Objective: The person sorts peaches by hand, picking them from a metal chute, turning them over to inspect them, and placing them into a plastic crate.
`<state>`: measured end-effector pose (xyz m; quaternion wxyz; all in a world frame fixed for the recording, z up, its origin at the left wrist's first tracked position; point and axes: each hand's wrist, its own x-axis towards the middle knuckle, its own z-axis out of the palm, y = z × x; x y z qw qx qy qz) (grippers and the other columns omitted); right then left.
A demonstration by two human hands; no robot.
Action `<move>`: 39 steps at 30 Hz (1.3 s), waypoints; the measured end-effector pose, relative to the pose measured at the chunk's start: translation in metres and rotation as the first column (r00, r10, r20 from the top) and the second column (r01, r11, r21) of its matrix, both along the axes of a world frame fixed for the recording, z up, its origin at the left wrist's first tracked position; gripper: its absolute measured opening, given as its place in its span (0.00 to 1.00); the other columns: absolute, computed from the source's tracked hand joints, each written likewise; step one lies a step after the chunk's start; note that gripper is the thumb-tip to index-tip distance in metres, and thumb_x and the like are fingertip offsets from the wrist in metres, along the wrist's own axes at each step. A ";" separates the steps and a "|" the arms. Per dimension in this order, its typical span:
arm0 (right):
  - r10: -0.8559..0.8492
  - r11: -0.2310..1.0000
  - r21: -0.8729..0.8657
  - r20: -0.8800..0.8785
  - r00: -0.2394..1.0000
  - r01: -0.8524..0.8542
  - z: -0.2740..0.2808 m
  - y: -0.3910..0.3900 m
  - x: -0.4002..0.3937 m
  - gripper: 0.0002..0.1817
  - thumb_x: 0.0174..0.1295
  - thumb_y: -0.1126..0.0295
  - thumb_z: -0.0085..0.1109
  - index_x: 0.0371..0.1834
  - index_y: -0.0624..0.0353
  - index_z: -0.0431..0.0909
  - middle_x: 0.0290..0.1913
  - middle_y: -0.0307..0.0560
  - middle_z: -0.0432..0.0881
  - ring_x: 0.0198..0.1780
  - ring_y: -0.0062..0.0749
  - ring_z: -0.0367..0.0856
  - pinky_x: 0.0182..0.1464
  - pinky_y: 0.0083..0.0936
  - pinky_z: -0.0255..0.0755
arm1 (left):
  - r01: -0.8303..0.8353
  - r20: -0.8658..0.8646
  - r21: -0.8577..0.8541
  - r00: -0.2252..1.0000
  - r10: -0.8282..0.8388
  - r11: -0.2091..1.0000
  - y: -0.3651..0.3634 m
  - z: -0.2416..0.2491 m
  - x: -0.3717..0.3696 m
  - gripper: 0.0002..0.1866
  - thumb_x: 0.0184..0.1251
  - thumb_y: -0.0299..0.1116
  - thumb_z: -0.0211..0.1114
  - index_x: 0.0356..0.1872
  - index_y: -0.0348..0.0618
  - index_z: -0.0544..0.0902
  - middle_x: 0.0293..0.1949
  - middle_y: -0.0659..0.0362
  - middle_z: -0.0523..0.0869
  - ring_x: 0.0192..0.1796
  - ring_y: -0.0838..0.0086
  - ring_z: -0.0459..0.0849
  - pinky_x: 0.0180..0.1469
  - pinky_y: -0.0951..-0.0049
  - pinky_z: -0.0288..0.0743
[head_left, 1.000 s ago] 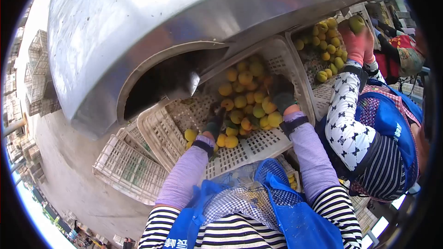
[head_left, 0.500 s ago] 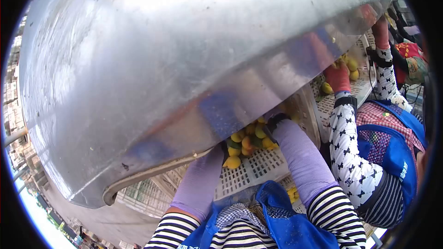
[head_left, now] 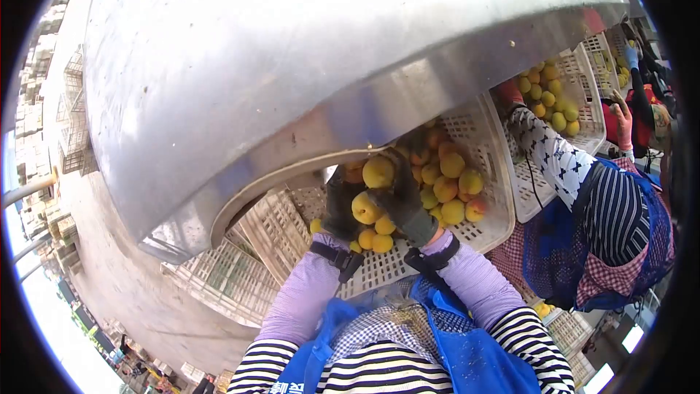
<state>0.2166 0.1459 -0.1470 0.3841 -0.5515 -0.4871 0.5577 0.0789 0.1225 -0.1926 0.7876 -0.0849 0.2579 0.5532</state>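
Note:
Dark gloves cover both hands, which are close together over a white slotted crate (head_left: pixel 496 228) of yellow-orange peaches (head_left: pixel 445 189). My left hand (head_left: pixel 341 206) is curled against the left side of a yellow peach (head_left: pixel 364 208). From the right, my right hand (head_left: pixel 403 206) curves around a larger yellow peach (head_left: pixel 378 172), its fingers partly hidden. Several smaller peaches (head_left: pixel 382 242) lie just below the hands.
A large shiny metal hood (head_left: pixel 240 80) with a curved rim hangs over the crate. Empty white crates (head_left: pixel 226 284) stand at left. At right, a co-worker's patterned sleeve (head_left: pixel 554 149) reaches toward another peach crate (head_left: pixel 587 113). A pinkish-gloved hand (head_left: pixel 624 125) is farther right.
Both my hands have come out from under the metal rim, toward me and together, with peaches between them. The view has shifted, showing more of the crates.

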 end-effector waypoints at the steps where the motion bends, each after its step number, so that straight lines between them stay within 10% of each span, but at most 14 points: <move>1: 0.099 0.995 0.043 -0.088 0.991 -0.095 0.031 -0.005 0.005 0.41 0.58 0.62 0.70 0.72 0.63 0.61 0.68 0.54 0.69 0.68 0.43 0.69 0.70 0.35 0.64 | 0.025 -0.016 0.055 1.000 -0.024 0.998 -0.009 0.028 -0.005 0.34 0.75 0.62 0.51 0.67 0.44 0.71 0.63 0.51 0.77 0.64 0.59 0.77 0.65 0.57 0.72; 4: 0.270 0.959 0.125 -0.116 0.956 -0.256 0.064 -0.020 0.023 0.38 0.59 0.61 0.70 0.71 0.64 0.66 0.67 0.55 0.70 0.66 0.44 0.71 0.69 0.35 0.65 | 0.040 -0.075 0.041 0.997 -0.037 0.998 -0.036 0.068 -0.011 0.39 0.71 0.67 0.51 0.68 0.43 0.69 0.62 0.49 0.78 0.60 0.57 0.81 0.58 0.55 0.79; 6: 0.329 0.937 0.143 -0.060 0.943 -0.318 0.087 -0.035 0.026 0.38 0.58 0.61 0.71 0.70 0.64 0.67 0.66 0.57 0.70 0.65 0.46 0.71 0.68 0.38 0.66 | 0.021 0.179 0.118 0.983 -0.042 0.993 -0.063 0.075 -0.015 0.42 0.71 0.70 0.48 0.69 0.44 0.67 0.62 0.48 0.78 0.58 0.56 0.82 0.54 0.54 0.82; 9: 0.233 0.964 0.138 -0.036 0.972 -0.226 0.118 -0.059 0.028 0.36 0.59 0.58 0.70 0.69 0.62 0.71 0.66 0.58 0.72 0.65 0.50 0.72 0.66 0.39 0.68 | 0.099 0.004 0.115 0.995 -0.100 0.988 -0.085 0.105 -0.025 0.41 0.73 0.70 0.44 0.70 0.44 0.66 0.63 0.47 0.77 0.59 0.55 0.82 0.52 0.54 0.84; 11: 0.257 0.722 0.554 0.342 0.904 -0.414 0.116 -0.062 0.039 0.38 0.57 0.54 0.71 0.70 0.60 0.71 0.66 0.58 0.73 0.64 0.54 0.73 0.65 0.40 0.70 | 0.162 -0.051 0.076 0.986 -0.158 0.984 -0.089 0.129 -0.027 0.38 0.77 0.66 0.42 0.70 0.41 0.66 0.65 0.46 0.76 0.61 0.56 0.82 0.54 0.57 0.84; 16: 0.244 0.725 0.555 0.348 0.905 -0.409 0.170 -0.081 0.032 0.49 0.48 0.50 0.78 0.70 0.64 0.68 0.65 0.59 0.74 0.63 0.55 0.75 0.64 0.40 0.71 | 0.187 -0.333 0.202 0.936 -0.112 0.961 -0.113 0.186 -0.027 0.36 0.79 0.62 0.43 0.68 0.39 0.68 0.64 0.49 0.77 0.63 0.62 0.80 0.62 0.65 0.78; 20: 0.301 0.860 0.400 0.105 0.948 -0.317 0.175 -0.092 0.032 0.51 0.45 0.56 0.82 0.72 0.65 0.65 0.63 0.59 0.75 0.62 0.51 0.77 0.65 0.39 0.71 | 0.157 -0.513 0.208 0.858 -0.029 0.965 -0.136 0.194 -0.027 0.36 0.78 0.64 0.42 0.67 0.40 0.70 0.62 0.52 0.77 0.62 0.66 0.79 0.62 0.66 0.77; 22: 0.447 0.890 0.201 -0.214 0.868 -0.409 0.175 -0.090 0.037 0.49 0.46 0.57 0.82 0.70 0.64 0.67 0.62 0.57 0.76 0.60 0.49 0.78 0.64 0.37 0.71 | 0.144 -0.320 0.244 0.946 -0.061 0.959 -0.138 0.192 -0.034 0.38 0.76 0.66 0.44 0.68 0.41 0.69 0.63 0.51 0.77 0.63 0.65 0.79 0.62 0.65 0.77; 27: 0.358 0.701 0.487 0.391 0.848 -0.521 0.181 -0.085 0.034 0.42 0.50 0.60 0.79 0.68 0.61 0.71 0.61 0.56 0.78 0.59 0.43 0.79 0.61 0.35 0.73 | 0.076 -0.299 0.158 0.954 -0.026 0.985 -0.142 0.192 -0.034 0.48 0.65 0.77 0.48 0.67 0.40 0.69 0.61 0.49 0.78 0.61 0.61 0.80 0.62 0.63 0.79; 34: 0.225 0.970 0.145 -0.211 0.951 -0.197 0.180 -0.099 0.023 0.44 0.52 0.59 0.78 0.70 0.68 0.67 0.63 0.59 0.76 0.64 0.45 0.77 0.63 0.35 0.74 | 0.142 -0.474 0.269 0.880 0.003 0.953 -0.133 0.188 -0.036 0.52 0.60 0.81 0.47 0.65 0.38 0.70 0.60 0.48 0.78 0.58 0.62 0.82 0.58 0.64 0.81; 36: 0.201 0.814 0.479 0.297 0.934 -0.327 0.192 -0.087 0.013 0.46 0.49 0.58 0.80 0.69 0.67 0.68 0.63 0.60 0.74 0.63 0.47 0.77 0.63 0.37 0.74 | 0.144 -0.497 0.308 0.867 0.030 0.940 -0.131 0.185 -0.035 0.53 0.59 0.82 0.47 0.65 0.38 0.70 0.60 0.48 0.78 0.58 0.62 0.82 0.57 0.65 0.81; 39: 0.144 0.859 0.437 0.292 0.946 -0.266 0.184 -0.071 -0.005 0.45 0.44 0.59 0.80 0.67 0.63 0.70 0.62 0.58 0.75 0.60 0.50 0.78 0.60 0.41 0.76 | -0.006 -0.635 0.248 0.754 0.167 0.969 -0.126 0.194 -0.027 0.53 0.60 0.82 0.45 0.64 0.37 0.70 0.47 0.52 0.84 0.44 0.67 0.86 0.46 0.71 0.82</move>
